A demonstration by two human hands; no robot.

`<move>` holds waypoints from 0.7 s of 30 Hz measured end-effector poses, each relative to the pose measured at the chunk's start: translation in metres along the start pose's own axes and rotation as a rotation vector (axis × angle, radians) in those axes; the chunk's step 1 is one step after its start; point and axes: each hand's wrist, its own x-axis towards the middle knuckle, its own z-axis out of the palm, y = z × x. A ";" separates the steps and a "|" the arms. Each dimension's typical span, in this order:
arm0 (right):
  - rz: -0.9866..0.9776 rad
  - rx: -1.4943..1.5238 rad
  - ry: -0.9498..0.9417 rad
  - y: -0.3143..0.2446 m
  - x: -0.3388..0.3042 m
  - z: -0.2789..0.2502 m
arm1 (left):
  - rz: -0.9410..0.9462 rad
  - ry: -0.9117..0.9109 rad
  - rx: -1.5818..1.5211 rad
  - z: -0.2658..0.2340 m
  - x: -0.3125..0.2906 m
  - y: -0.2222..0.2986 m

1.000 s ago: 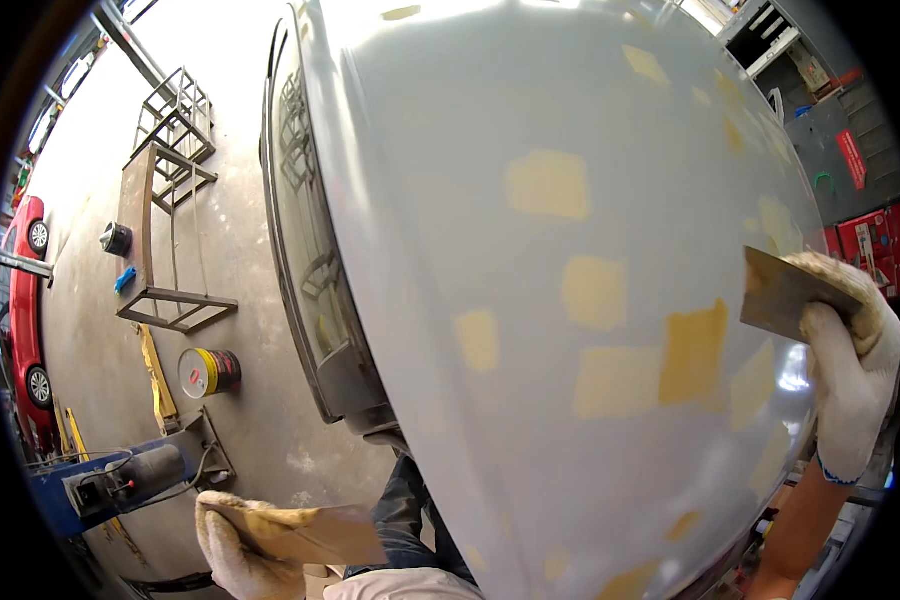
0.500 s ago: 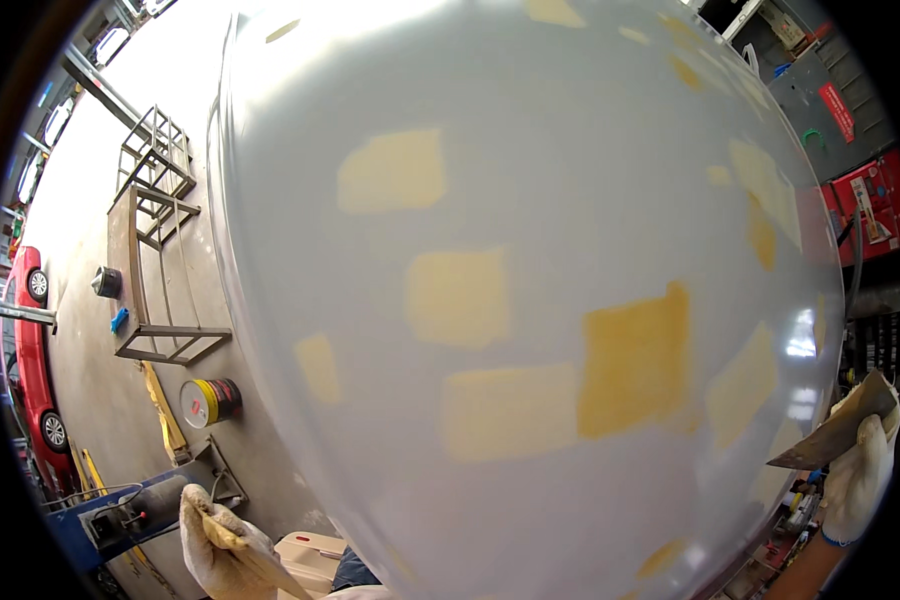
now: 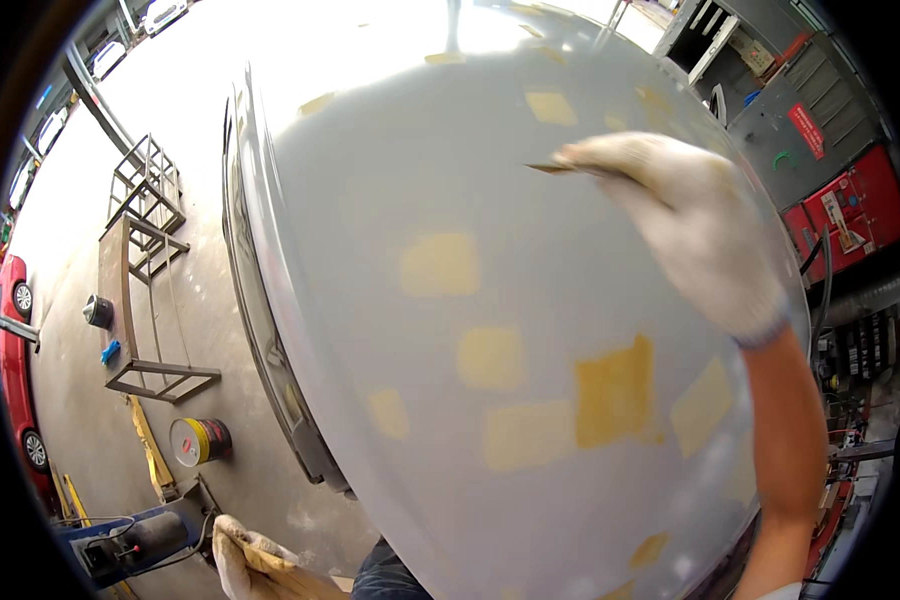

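A large grey vehicle panel with yellowish filler patches fills the middle of the view. My right hand, in a white work glove, is above its upper right part, closed on a thin flat putty spreader. The spreader is seen nearly edge-on, so I cannot tell whether it touches the panel. Below it lies the darkest patch, an orange-yellow filler patch. At the lower left, my left hand, in a stained glove, is closed beside the panel. What it grips is hard to make out.
A metal frame stand on the left floor bears a dark can and a blue item. Nearby stand a yellow-and-black tin and a blue machine. A red car is farther left, a red cabinet at right.
My right hand has swung from the panel's lower right edge up and inward over the panel, still holding the spreader. My left hand sits slightly lower. The view has shifted, showing more of the panel.
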 end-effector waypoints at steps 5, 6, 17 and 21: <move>0.010 -0.108 0.008 0.038 0.058 0.064 | 0.076 0.033 -0.002 -0.008 0.002 0.017; 0.056 -0.126 0.007 0.038 0.065 0.069 | 0.092 0.028 0.017 -0.010 0.001 0.019; -0.528 -0.017 0.029 -0.008 0.122 0.085 | 0.171 0.183 0.138 -0.038 -0.009 0.046; -0.740 -0.062 -0.013 -0.004 0.132 0.099 | 0.220 0.233 0.245 -0.053 -0.017 0.054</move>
